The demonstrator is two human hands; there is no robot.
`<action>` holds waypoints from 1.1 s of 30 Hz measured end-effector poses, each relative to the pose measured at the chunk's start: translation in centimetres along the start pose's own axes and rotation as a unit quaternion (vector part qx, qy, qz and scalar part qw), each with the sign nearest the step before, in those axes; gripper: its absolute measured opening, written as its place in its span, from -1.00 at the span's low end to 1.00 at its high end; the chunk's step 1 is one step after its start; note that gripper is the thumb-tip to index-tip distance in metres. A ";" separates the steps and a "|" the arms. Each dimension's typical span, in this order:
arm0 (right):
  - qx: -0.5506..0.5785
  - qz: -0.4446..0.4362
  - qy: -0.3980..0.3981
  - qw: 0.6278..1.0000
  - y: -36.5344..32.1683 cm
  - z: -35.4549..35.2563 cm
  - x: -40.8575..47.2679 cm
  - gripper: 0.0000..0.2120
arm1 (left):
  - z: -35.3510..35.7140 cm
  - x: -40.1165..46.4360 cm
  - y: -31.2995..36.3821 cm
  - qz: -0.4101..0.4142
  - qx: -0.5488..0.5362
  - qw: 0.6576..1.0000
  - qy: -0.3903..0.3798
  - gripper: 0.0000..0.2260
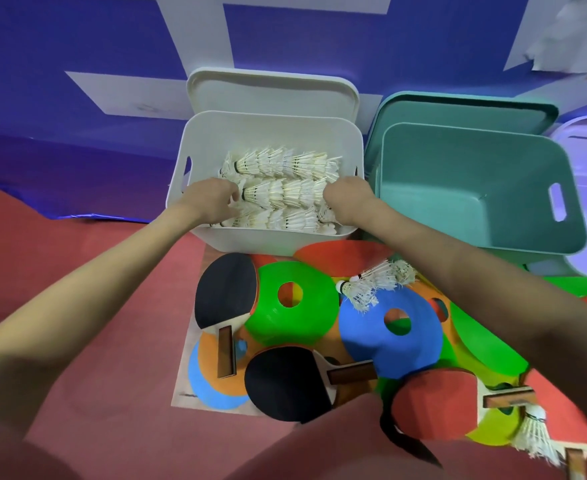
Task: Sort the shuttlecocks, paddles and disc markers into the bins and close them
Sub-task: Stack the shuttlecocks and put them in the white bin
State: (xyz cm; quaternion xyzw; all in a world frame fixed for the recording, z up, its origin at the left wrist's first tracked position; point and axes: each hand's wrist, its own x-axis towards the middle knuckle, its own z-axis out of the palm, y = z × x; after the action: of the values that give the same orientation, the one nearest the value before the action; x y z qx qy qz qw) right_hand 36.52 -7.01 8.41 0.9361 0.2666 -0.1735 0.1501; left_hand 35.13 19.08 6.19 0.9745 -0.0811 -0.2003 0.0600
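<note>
Head view: both hands reach into the white bin (195, 216); left hand (209, 199) and right hand (345, 197) curl onto a shuttlecock stack (278, 195), hold unclear; careless release could crush feathers; teal bin (493, 244) holds nothing, paddles (287, 382) unsorted on the floor

Red floor (112, 306) meets a blue-and-white wall (60, 46).

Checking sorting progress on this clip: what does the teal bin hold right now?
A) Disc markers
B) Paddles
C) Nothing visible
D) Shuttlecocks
C: the teal bin shows only its bare inside, while the stacked shuttlecocks lie in the white bin and the paddles and disc markers are outside the bins.
</note>
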 end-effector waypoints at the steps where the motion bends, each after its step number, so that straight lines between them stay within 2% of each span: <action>1: 0.028 0.003 -0.005 1.000 0.2 -0.2 -0.1 -0.79 | 0.0 -0.1 0.3 0.002 0.000 1.000 0.003 -0.75; 3: 0.090 0.008 -0.009 0.996 0.3 -0.5 -0.2 -0.80 | 0.1 -0.2 0.6 0.001 0.000 1.000 0.001 -0.76; 6: 0.126 0.003 -0.017 0.992 -0.6 -0.5 0.1 -0.75 | 0.4 -0.4 0.8 -0.002 -0.012 1.000 -0.009 -0.76; 9: 0.167 0.013 -0.009 0.986 -1.2 0.1 0.4 -0.86 | 0.5 -0.3 0.5 0.000 -0.034 0.999 -0.014 -0.77; 11: 0.210 0.034 -0.010 0.977 -0.8 0.3 0.5 -0.78 | 0.5 -0.2 0.2 -0.002 -0.047 0.999 -0.020 -0.78; 14: 0.246 0.065 -0.034 0.966 -0.3 0.1 0.8 -0.72 | 0.5 -0.1 -0.3 -0.006 -0.056 0.998 -0.016 -0.79; 17: 0.245 0.069 -0.098 0.962 -0.8 -0.1 1.2 -0.70 | 0.4 -0.1 -0.3 -0.001 -0.043 0.999 -0.016 -0.80; 20: 0.225 0.062 -0.136 0.963 -1.5 0.6 1.3 -0.73 | 0.2 -0.1 0.0 0.005 -0.028 0.999 -0.017 -0.79; 22: 0.197 0.055 -0.117 0.972 -1.8 1.4 1.4 -0.87 | 0.0 -0.2 0.2 0.006 -0.017 1.000 -0.021 -0.79; 23: 0.164 0.041 -0.104 0.980 -2.0 1.8 1.5 -0.87 | -0.1 -0.2 0.2 0.007 -0.011 1.000 -0.023 -0.79; 25: 0.073 0.020 -0.089 0.993 -2.3 1.8 1.5 -0.73 | -0.3 -0.2 0.4 0.005 0.002 1.000 -0.025 -0.78; 29: -0.062 0.006 -0.103 0.993 -1.6 0.6 1.7 -0.69 | -0.7 -0.4 1.2 -0.012 0.035 0.999 -0.030 -0.71; 31: -0.086 -0.022 -0.080 0.993 -0.3 -0.8 1.3 -0.71 | -0.9 -0.4 1.8 -0.019 0.030 0.999 -0.017 -0.69; 33: -0.053 -0.053 -0.015 0.997 1.3 -2.3 0.1 -0.69 | -1.1 -0.7 3.0 -0.023 0.007 0.999 0.027 -0.66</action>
State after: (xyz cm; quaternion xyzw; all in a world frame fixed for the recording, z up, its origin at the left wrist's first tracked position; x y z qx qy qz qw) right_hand 37.91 -7.14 10.65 0.9085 0.3227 -0.1806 0.1944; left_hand 34.56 16.36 7.85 0.9815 -0.0586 -0.1750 0.0510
